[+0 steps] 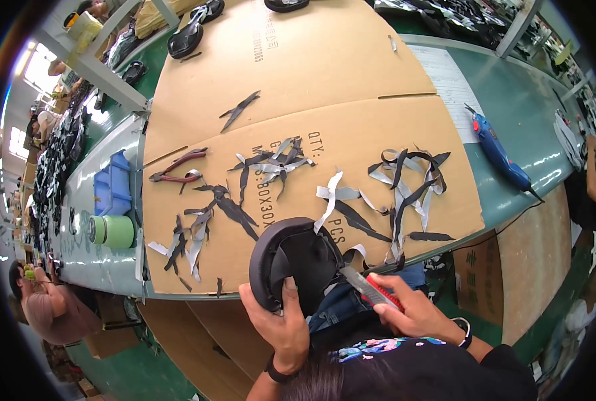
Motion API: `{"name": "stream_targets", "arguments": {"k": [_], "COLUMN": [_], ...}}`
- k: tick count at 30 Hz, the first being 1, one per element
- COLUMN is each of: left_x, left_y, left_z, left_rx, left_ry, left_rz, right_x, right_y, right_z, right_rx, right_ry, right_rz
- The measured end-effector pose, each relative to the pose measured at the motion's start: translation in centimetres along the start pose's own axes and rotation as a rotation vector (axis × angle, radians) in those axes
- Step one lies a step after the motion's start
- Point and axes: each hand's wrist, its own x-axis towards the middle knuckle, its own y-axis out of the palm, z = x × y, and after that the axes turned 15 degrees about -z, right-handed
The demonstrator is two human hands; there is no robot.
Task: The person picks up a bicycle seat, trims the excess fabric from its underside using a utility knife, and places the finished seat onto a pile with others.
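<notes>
My left hand (284, 327) grips the lower edge of a black rounded padded piece (264, 257) with a thick raised rim and a hollow middle; its exact kind is unclear. The thumb presses on the inside, and most other fingers are hidden behind. In my right hand (411, 311) is a red-and-grey utility knife (381, 294), its blade pointing up-left to the right edge of the piece. A pale strip (328, 200) reaches the top of the rim. Dark and light trimmed strips (405, 194) lie beyond on the cardboard (351, 127).
Red-handled nippers (178, 166) lie on the cardboard's left side. Left of it stand a blue bin (113, 184) and a green container (112, 230). A blue corded power tool (502, 154) and a paper sheet (445, 83) lie on the right. Other people sit at far left and right.
</notes>
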Motion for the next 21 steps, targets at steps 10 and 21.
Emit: {"name": "stream_targets", "arguments": {"k": [10, 21], "left_x": [2.0, 18.8], "left_y": [-0.2, 11.5], "left_z": [-1.2, -6.1], "left_rx": [0.030, -0.402], "left_ry": [0.111, -0.404], "left_rz": [0.144, 0.542], "right_x": [10.0, 10.7], "right_y": [-1.3, -7.8], "right_z": [4.3, 5.3], "right_rx": [0.528, 0.387], "right_ry": [-0.396, -0.517], "right_rz": [-0.546, -0.687]}}
